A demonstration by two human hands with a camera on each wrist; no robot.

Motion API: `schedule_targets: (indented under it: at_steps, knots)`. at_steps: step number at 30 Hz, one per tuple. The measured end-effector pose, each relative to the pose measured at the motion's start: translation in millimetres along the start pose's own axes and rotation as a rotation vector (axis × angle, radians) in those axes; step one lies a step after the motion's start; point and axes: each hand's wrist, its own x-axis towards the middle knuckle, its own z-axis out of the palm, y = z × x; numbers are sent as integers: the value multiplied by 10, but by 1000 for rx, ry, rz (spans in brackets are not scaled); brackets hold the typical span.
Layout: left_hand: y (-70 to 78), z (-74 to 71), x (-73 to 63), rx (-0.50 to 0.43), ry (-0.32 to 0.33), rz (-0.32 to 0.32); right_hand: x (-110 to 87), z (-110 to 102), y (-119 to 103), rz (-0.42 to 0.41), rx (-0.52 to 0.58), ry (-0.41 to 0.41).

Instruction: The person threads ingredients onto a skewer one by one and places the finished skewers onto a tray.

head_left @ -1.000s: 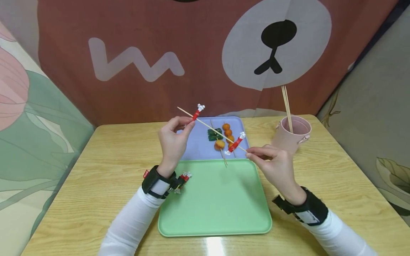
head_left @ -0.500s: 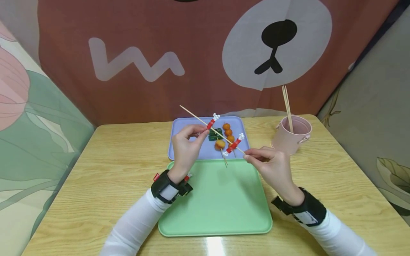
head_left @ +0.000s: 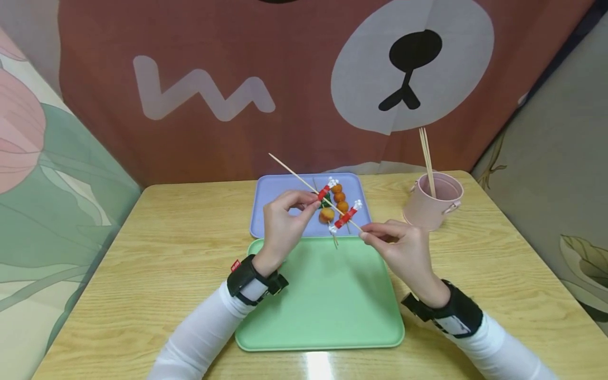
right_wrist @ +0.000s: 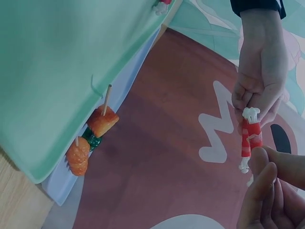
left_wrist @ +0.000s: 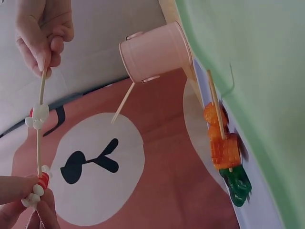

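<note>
My right hand point(head_left: 401, 245) pinches the lower end of a thin wooden skewer point(head_left: 293, 172), which slants up to the left above the trays. A red toy piece with white knobby ends point(head_left: 347, 216) is threaded on it, near the right fingertips. Farther up, my left hand point(head_left: 282, 219) pinches a second red-and-white piece point(head_left: 324, 192), also on the skewer. The left wrist view shows the stick point(left_wrist: 39, 148) running between both pieces. In the right wrist view the threaded piece point(right_wrist: 251, 136) lies close to the right thumb point(right_wrist: 259, 160).
A green tray point(head_left: 328, 295) lies in front, with another red-and-white piece point(right_wrist: 163, 6) on it, hidden by my left wrist in the head view. Behind is a blue tray point(head_left: 271, 211) holding food skewers point(head_left: 339, 197). A pink bucket point(head_left: 420, 211) with several sticks point(head_left: 426, 158) stands right.
My left hand has moved right and down, bringing its red-and-white piece along the skewer closer to the other piece. My right hand has barely moved.
</note>
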Motion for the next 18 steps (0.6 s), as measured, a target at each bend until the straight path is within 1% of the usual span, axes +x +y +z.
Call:
schedule_targets:
  at_steps: [5,8,11,14,18]
  knots:
    - [-44,39,-40,-5,-15,29,-8,-18,-5,15,0,6]
    - [-41,45,-58,-1,-39,43,-11,-16,-11,12,3,0]
    - [-25,52,-66,7,-61,44,-10,-7,-17,18,2,-3]
    - [-14,54,-73,16,-62,42,-14,-3,-12,28,-3,-3]
    - [-13,55,-86,21,-65,35,-22,0,-2,40,-19,-21]
